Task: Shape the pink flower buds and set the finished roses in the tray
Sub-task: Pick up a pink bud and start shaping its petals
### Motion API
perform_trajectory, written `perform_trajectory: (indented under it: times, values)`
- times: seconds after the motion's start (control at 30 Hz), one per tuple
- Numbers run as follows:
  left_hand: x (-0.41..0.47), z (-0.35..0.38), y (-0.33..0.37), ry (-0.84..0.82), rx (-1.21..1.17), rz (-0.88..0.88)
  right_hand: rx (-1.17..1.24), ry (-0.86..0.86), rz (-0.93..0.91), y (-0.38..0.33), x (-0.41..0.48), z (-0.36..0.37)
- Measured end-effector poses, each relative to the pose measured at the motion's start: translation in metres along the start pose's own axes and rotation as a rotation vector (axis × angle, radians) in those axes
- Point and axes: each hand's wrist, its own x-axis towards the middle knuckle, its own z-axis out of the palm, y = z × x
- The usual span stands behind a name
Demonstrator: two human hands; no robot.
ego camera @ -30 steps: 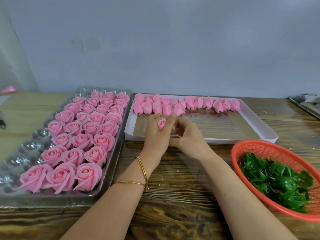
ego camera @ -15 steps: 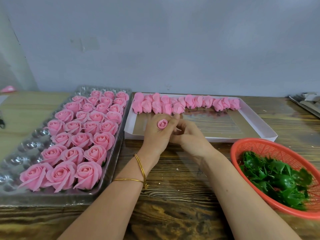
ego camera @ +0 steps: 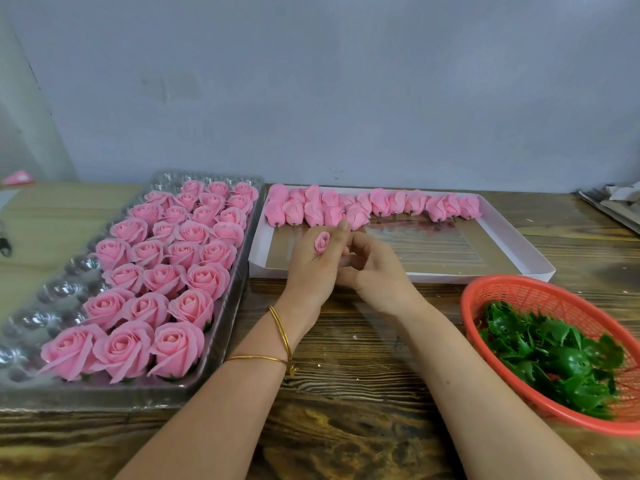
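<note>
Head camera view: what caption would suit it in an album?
Left hand holds a pink bud, right hand close by, before a tray of finished roses and a box of unshaped buds.

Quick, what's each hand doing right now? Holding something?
Left hand: holding a small pink bud in its fingers.
Right hand: fingers curled against the other hand; cannot tell if it holds anything.

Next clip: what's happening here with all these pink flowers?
A person's left hand holds a pink bud, the right hand curled close against it; its grip is hidden. The clear tray on the left is partly filled with finished roses. Unshaped buds line the far edge of the white box, and an orange basket holds green leaves.
</note>
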Motion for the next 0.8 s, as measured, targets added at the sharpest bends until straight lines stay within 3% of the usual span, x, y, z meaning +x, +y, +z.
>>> perform_trajectory:
  times: [0.23,0.5,0.8]
  values:
    - [0.0003,-0.0025,0.0015,0.0,0.048,0.049,-0.012,-0.079,-0.018,-0.0012,-0.0023,-0.0016]
    - [0.0017,0.0008,-0.0039,0.029,-0.039,-0.083,-0.047,0.019,-0.047,0.0048,0.0015,0.0008]
    - [0.0017,-0.0019,-0.0039,-0.023,-0.02,-0.014,-0.091,0.028,-0.038,0.0039,0.001,0.0018]
